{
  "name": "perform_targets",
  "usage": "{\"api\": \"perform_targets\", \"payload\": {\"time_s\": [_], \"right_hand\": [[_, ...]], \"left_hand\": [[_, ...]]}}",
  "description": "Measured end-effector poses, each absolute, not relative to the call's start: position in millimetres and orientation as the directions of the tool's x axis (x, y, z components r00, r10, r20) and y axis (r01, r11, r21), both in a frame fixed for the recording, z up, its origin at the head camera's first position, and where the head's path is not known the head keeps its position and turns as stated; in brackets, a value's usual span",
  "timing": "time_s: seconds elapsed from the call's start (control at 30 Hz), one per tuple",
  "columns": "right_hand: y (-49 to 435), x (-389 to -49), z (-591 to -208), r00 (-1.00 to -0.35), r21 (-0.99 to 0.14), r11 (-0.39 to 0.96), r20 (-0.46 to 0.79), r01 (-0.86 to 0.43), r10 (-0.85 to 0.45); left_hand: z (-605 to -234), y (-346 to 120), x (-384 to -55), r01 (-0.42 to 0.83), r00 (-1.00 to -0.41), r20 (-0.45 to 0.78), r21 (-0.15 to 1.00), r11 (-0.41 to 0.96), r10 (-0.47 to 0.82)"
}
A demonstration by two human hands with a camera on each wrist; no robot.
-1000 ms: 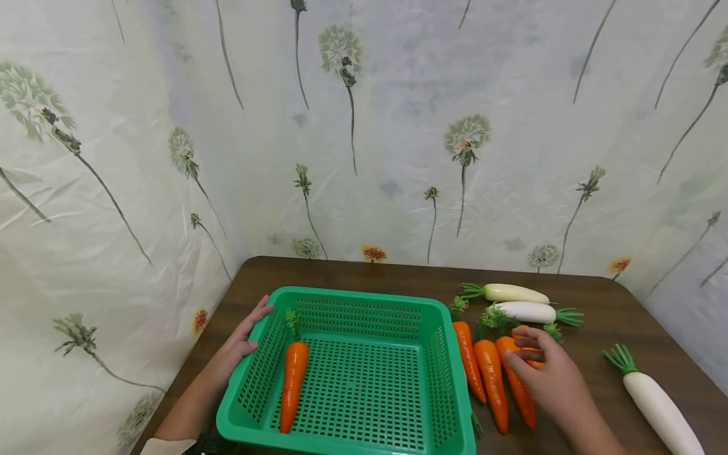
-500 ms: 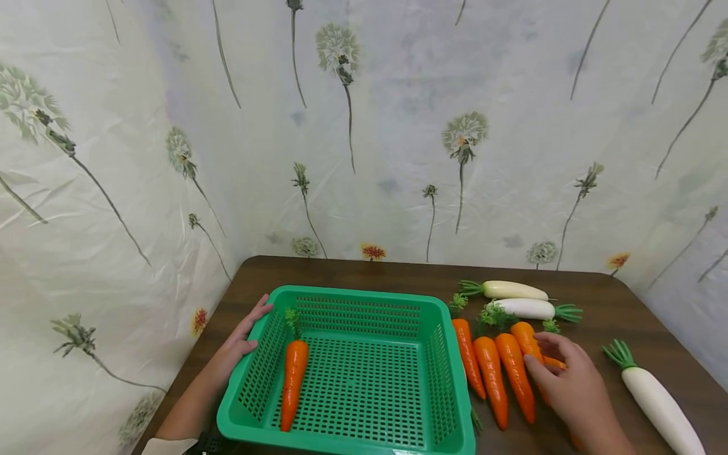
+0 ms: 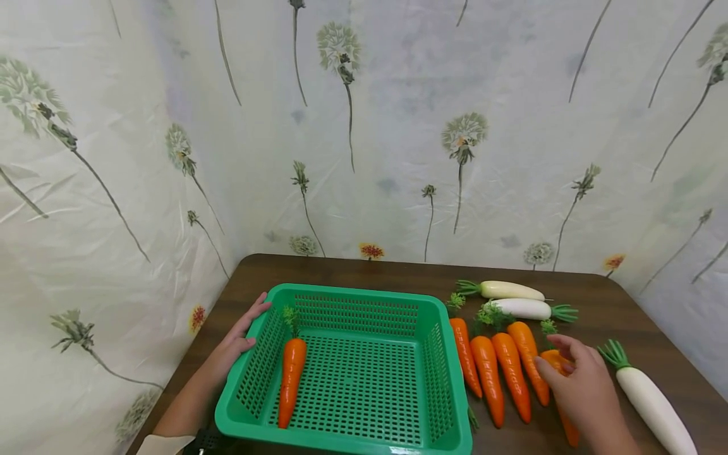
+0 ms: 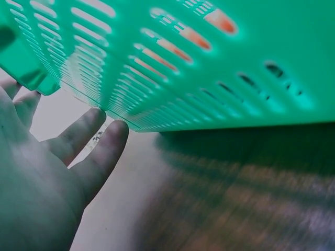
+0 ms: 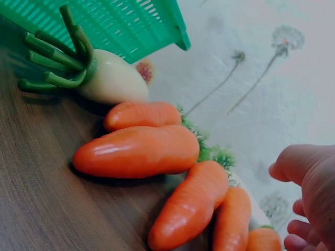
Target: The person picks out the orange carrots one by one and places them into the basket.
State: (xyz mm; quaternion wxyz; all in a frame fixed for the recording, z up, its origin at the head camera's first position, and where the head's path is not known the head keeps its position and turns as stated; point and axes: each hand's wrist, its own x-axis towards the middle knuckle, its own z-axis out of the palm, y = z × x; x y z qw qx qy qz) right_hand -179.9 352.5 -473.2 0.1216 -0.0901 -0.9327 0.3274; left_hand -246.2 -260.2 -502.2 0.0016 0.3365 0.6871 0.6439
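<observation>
My left hand (image 3: 236,344) rests its extended fingers against the left outer side of the green plastic basket (image 3: 364,292); the left wrist view shows these fingers (image 4: 107,151) beside the slotted wall. One carrot (image 3: 292,382) with a leafy top lies inside the basket. My right hand (image 3: 588,385) is over the rightmost carrot (image 3: 569,430), fingers bent loosely and thumb apart, partly covering it. In the right wrist view the thumb (image 5: 298,162) stands clear of the carrots; contact cannot be told. Several more carrots (image 3: 487,379) lie in a row between basket and hand.
Two white radishes (image 3: 512,290) lie behind the carrots. Another radish (image 3: 654,404) lies right of my right hand. One more radish (image 5: 115,78) with green stalks lies against the basket. Flower-printed sheeting (image 3: 398,158) hangs behind the brown table (image 3: 341,265).
My right hand has moved rightward along the row, from the middle carrots to the rightmost one. The left hand and basket have stayed in place.
</observation>
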Motion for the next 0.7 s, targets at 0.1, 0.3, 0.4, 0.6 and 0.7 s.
{"api": "perform_targets", "payload": {"time_s": [0.1,0.3,0.4,0.6,0.7], "right_hand": [[357,-180,-473,-0.95,-0.624,0.775,0.171,0.101,0.261],[367,-181,-475,-0.955,-0.613,0.782,0.153,0.11,0.254],[371,-181,-477,-0.961,-0.613,0.782,0.133,0.111,0.241],[382,-183,-481,-0.975,-0.611,0.78,0.056,0.136,0.214],[390,-185,-481,-0.983,-0.595,0.791,0.01,0.144,0.186]], "left_hand": [[-502,-260,-247,0.448,-0.779,0.425,0.892,-0.065,0.462],[-502,-260,-247,0.452,-0.779,0.423,0.89,-0.052,0.462],[-502,-261,-247,0.455,-0.778,0.421,0.889,-0.044,0.466],[-502,-261,-248,0.456,-0.78,0.422,0.889,-0.043,0.463],[-502,-261,-248,0.455,-0.78,0.422,0.89,-0.044,0.462]]}}
